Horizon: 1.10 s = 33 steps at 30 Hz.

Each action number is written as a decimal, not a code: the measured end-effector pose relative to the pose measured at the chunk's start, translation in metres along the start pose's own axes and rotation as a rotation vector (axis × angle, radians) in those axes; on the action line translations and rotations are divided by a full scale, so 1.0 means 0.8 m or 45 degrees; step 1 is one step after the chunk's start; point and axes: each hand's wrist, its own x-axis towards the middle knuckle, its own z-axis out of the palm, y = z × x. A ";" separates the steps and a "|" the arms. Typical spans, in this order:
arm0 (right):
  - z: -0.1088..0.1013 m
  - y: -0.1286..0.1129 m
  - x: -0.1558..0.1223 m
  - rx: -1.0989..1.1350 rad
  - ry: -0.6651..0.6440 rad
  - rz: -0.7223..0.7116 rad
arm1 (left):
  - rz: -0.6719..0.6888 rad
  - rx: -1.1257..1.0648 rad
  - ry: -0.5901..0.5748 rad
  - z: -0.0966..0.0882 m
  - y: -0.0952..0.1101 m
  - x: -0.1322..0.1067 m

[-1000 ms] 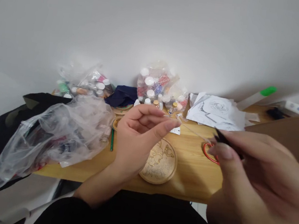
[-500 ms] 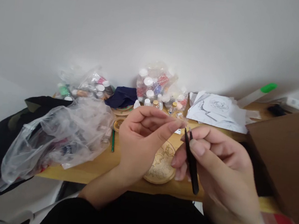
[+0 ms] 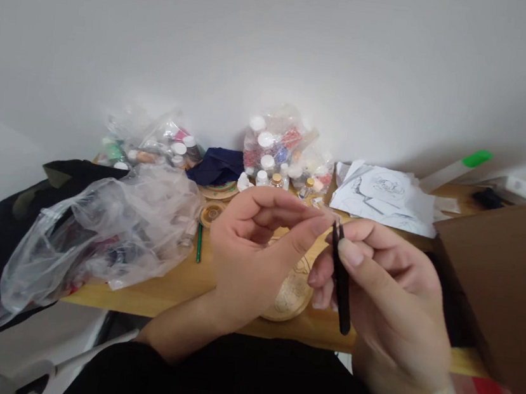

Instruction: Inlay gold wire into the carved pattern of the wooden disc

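Note:
Black tweezers (image 3: 341,286) are gripped between the thumb and fingers of my right hand (image 3: 389,295), tips pointing up and away from me. My left hand (image 3: 256,254) has thumb and fingertips pinched together right beside the tweezer tips. A thin, clear sliver seems to show at that pinch, too small to make out. Beneath both hands lies a round, pale wooden disc (image 3: 290,295) with raised line patterns, partly hidden by my fingers. A small round gold-coloured dish (image 3: 212,214) and a green pencil-like stick (image 3: 199,243) lie left of my left hand.
Clear bags of white-capped bottles (image 3: 269,150) stand along the wall, with small corked jars (image 3: 276,180) before them. A crumpled plastic bag (image 3: 119,230) covers the table's left side. Sketch papers (image 3: 382,196) lie at back right. A cardboard box (image 3: 498,270) stands at right.
The tweezer tips have drawn closer together and moved slightly right. My left fingertips have moved a little right with them, and the view has shifted slightly.

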 end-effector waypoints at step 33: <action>0.003 0.001 -0.003 -0.119 0.132 -0.126 | -0.237 -0.315 -0.199 -0.002 -0.005 0.011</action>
